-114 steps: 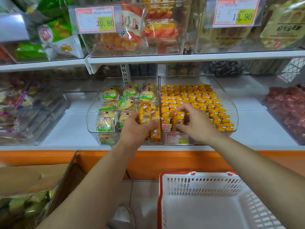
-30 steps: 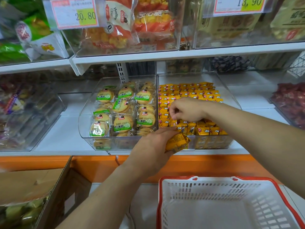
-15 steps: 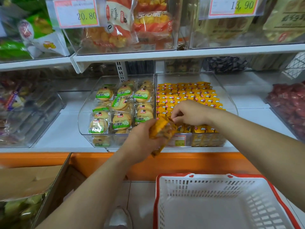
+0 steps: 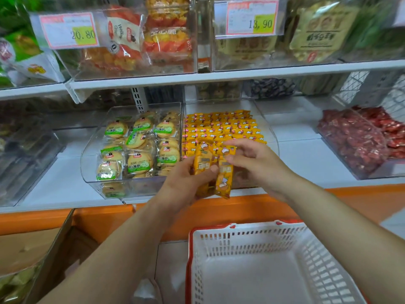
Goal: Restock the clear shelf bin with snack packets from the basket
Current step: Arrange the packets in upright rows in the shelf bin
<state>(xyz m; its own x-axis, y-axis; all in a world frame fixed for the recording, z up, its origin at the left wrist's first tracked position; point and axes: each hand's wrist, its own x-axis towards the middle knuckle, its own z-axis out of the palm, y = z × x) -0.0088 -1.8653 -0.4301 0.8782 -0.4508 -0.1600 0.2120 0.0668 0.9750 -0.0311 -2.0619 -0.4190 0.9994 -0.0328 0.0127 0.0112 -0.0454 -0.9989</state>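
Shop shelves (image 4: 219, 76) fill the background, stocked with clear bins of snacks. Below both hands, nearest the person, sits a white basket (image 4: 221, 244) with a red rim. Just behind the hands, on the lower shelf, stands the clear bin (image 4: 270, 130), its floor covered with neat rows of yellow packets (image 4: 219, 125). Left of the left hand is a bin of round biscuits (image 4: 135, 148), and well to the right of the right hand a bin of red snacks (image 4: 355, 139). The left hand (image 4: 186, 183) is curled round a small stack of packets (image 4: 202, 164), held upright before the clear bin. The right hand (image 4: 258, 163) pinches the top of the rightmost packet (image 4: 225, 179) between thumb and forefinger.
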